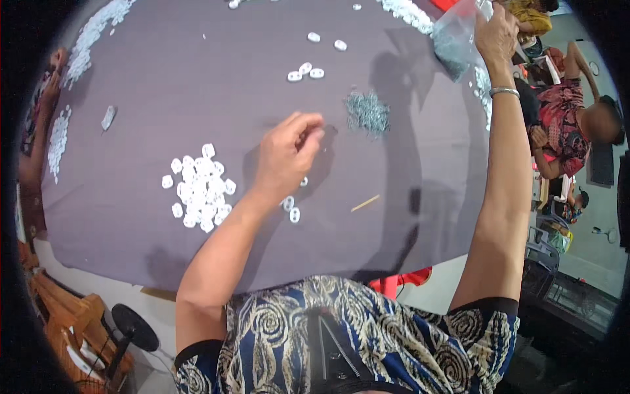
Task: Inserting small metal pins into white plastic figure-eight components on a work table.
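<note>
My right hand (497,36) is raised at the far right, its fingers closed on the top of a clear plastic bag (453,46) with small grey-green pieces in its bottom. My left hand (289,148) hovers over the middle of the cloth with fingers curled in; whether anything small is in them is hidden. Right of it lies a heap of small, thin, grey metal-like pieces (367,113). To its left is a pile of white oval pieces with dark holes (200,190). A few more white ovals (294,215) lie partly beneath my left forearm, and three others (306,68) sit together beyond the hand.
A grey cloth (197,85) covers the table. A thin yellowish stick (365,203) lies near its front. White pieces (85,46) line the far left edge, with more (407,14) at the back right. Other people (571,131) are at the right and left edges.
</note>
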Demonstrator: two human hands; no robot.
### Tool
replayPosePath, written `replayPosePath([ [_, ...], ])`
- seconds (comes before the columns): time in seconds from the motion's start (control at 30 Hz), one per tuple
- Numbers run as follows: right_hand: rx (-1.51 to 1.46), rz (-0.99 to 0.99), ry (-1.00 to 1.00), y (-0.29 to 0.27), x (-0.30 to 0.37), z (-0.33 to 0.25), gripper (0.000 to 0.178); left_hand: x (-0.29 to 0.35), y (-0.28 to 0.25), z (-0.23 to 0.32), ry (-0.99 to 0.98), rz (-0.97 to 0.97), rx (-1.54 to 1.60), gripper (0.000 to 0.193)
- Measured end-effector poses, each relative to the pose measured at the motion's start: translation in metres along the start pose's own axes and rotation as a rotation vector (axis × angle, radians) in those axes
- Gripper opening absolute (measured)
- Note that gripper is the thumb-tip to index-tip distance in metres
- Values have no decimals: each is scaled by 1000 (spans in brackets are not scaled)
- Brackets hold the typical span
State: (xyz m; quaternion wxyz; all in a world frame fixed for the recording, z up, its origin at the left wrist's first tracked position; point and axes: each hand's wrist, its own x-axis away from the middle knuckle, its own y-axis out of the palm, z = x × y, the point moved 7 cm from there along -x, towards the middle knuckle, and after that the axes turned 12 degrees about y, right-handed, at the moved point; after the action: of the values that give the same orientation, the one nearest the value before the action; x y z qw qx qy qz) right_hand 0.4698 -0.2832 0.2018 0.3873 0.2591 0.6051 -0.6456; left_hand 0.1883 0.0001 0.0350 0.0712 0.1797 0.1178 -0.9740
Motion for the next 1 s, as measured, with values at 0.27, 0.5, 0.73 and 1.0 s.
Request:
replayPosePath([
  [0.27, -618, -783, 242, -22, 140, -108, 19, -3, 0, 2, -2, 14, 25, 11],
  [0.5, -1036, -1013, 433, -5, 187, -116, 17, 3, -2, -8, -12, 55, 41, 12],
  [0.73, -1134, -814, 77, 1, 156, -150, 28, 0, -5, -24, -52, 171, 178, 18],
  [1.0, -683, -825, 17, 7, 156, -157, 25, -4, -11, -27, -144, 168, 277, 18],
])
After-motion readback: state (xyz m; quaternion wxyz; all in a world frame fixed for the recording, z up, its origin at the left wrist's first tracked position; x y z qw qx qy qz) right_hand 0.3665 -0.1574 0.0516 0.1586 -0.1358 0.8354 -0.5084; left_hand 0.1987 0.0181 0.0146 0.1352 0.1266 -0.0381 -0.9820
